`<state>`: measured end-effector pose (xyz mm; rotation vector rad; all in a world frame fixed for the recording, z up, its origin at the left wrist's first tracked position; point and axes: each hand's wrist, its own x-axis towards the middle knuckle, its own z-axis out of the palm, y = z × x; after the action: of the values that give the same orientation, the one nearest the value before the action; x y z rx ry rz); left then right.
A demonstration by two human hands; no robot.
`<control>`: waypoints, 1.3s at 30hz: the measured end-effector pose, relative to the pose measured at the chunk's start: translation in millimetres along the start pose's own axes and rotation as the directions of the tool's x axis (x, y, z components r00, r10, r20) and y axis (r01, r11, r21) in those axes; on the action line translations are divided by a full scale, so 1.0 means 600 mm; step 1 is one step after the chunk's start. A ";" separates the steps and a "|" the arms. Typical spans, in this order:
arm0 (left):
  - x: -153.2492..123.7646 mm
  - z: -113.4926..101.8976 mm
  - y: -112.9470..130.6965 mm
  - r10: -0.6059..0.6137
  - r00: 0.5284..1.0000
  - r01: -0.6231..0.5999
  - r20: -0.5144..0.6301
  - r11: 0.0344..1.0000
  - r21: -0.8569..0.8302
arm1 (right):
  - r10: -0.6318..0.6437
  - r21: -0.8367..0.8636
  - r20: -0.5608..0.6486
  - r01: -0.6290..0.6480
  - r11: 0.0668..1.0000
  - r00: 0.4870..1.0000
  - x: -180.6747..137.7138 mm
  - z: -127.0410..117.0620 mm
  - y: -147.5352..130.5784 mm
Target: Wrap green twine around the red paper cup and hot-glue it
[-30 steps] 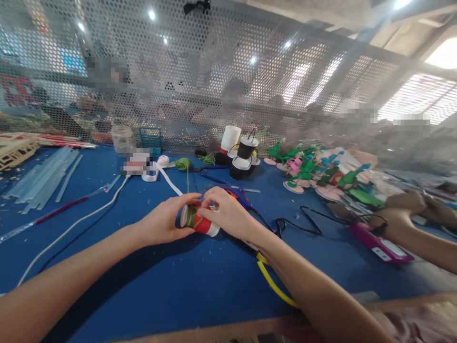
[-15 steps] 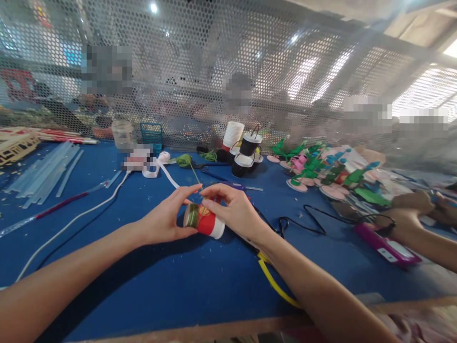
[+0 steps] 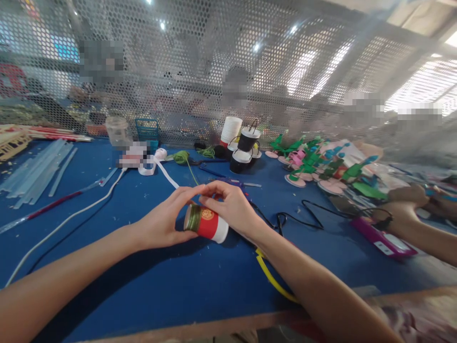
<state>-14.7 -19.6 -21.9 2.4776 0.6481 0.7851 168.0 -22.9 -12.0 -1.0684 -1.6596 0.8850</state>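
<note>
A small red and white paper cup [image 3: 210,226] with a gold emblem lies tilted on its side between my hands, above the table. Green yarn [image 3: 193,218] is wound round its left end. My left hand [image 3: 159,220] grips that end, thumb below and fingers above. From the other side, my right hand [image 3: 233,207] has its bent fingers and thumb on the cup's top; its fingertips meet those of the left. A strand runs from behind the fingers to a green yarn ball [image 3: 181,157] farther back. Whether the right fingers pinch the strand is hidden.
Stacked white cups [image 3: 232,128] and black cups with handles [image 3: 241,159] stand by the mesh screen. Glue sticks [image 3: 37,166] lie left, near a white cable [image 3: 76,212]. At right are green craft figures [image 3: 310,164], a purple power strip [image 3: 383,238] and another person's hand [image 3: 400,214].
The cup has turned slightly, so more of its gold emblem shows. Both hands stay around it, fingertips closer together. The whole view has shifted a little.
</note>
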 end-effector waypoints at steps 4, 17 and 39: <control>0.000 0.000 0.002 0.007 1.000 -0.007 0.006 1.000 0.011 | 0.012 -0.011 0.001 -0.012 1.000 1.000 0.001 0.002 0.003; -0.002 0.005 -0.005 0.010 1.000 -0.010 -0.010 0.999 -0.036 | 0.060 0.057 -0.003 -0.059 0.997 0.998 0.001 0.007 0.017; 0.003 0.005 -0.015 -0.035 0.999 0.037 0.036 0.998 -0.054 | 0.124 0.083 -0.010 -0.123 0.989 0.992 0.004 0.015 0.030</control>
<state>-14.3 -12.5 -28.3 2.4182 0.6483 0.7345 163.7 -14.9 -29.8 -1.1276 -1.5439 1.0146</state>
